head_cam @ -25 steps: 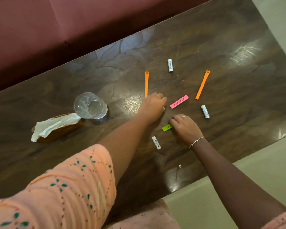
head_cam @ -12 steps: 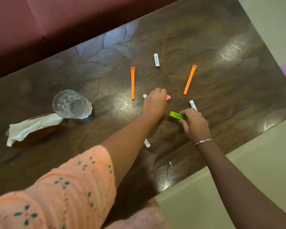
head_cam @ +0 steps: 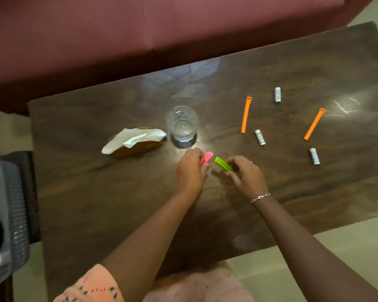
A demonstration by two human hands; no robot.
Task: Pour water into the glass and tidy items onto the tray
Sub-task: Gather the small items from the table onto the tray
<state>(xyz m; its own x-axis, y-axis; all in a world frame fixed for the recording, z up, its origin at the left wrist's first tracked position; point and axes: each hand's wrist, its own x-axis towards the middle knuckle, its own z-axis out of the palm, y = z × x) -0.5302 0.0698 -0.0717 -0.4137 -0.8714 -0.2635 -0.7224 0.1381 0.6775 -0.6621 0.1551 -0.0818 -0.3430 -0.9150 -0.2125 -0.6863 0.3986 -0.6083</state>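
Note:
My left hand [head_cam: 189,171] grips a pink clip [head_cam: 206,159] just in front of the clear glass [head_cam: 182,124], which stands upright on the dark wooden table [head_cam: 96,192]. My right hand [head_cam: 246,176] holds a green clip [head_cam: 223,164] beside it. Both hands hover close together above the table's middle. Two orange clips [head_cam: 246,114] [head_cam: 314,124] and three small white batteries [head_cam: 277,94] [head_cam: 260,137] [head_cam: 314,156] lie to the right. A grey tray [head_cam: 13,214] sits off the table's left edge.
A crumpled white tissue on a brown holder [head_cam: 135,140] lies left of the glass. A maroon sofa [head_cam: 140,29] runs along the table's far side. Dark items stand in the tray at the far left.
Both hands have lifted the pink and green clips and brought them left toward the glass. The view has swung left, revealing the tray.

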